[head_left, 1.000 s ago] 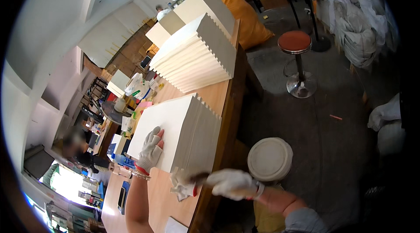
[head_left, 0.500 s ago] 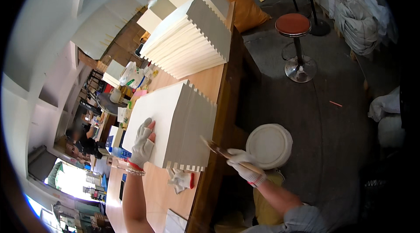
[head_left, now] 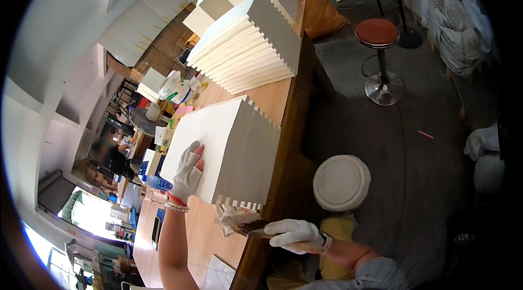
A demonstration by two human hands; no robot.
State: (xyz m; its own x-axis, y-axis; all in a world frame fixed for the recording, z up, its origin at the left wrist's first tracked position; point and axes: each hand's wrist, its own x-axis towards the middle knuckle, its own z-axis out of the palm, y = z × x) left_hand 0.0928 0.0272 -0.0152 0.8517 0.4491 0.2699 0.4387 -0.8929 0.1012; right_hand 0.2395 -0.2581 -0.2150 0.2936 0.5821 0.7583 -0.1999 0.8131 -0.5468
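A stack of white boards (head_left: 204, 137) with notched edges stands on the wooden table in front of me. My left hand (head_left: 189, 171), in a white glove with bare fingertips showing, lies flat on its top with the fingers spread. My right hand (head_left: 294, 234), gloved too, is closed around the wooden handle of a brush (head_left: 255, 228). The bristle end points left, just below the stack's near notched corner; whether it touches the boards I cannot tell. A loose white glove (head_left: 224, 217) lies on the table there, mostly hidden behind the brush.
Taller stacks of notched boards (head_left: 239, 45) stand farther along the table (head_left: 204, 233). A phone (head_left: 158, 229) and a blue bottle (head_left: 158, 182) are at left. On the floor are a lidded white bucket (head_left: 342, 182), a red stool (head_left: 377, 32) and an orange sack (head_left: 310, 1).
The brush in my right hand has moved down and left, from beside the stack's right face to its near corner, over the loose glove. My left hand has stayed on the stack.
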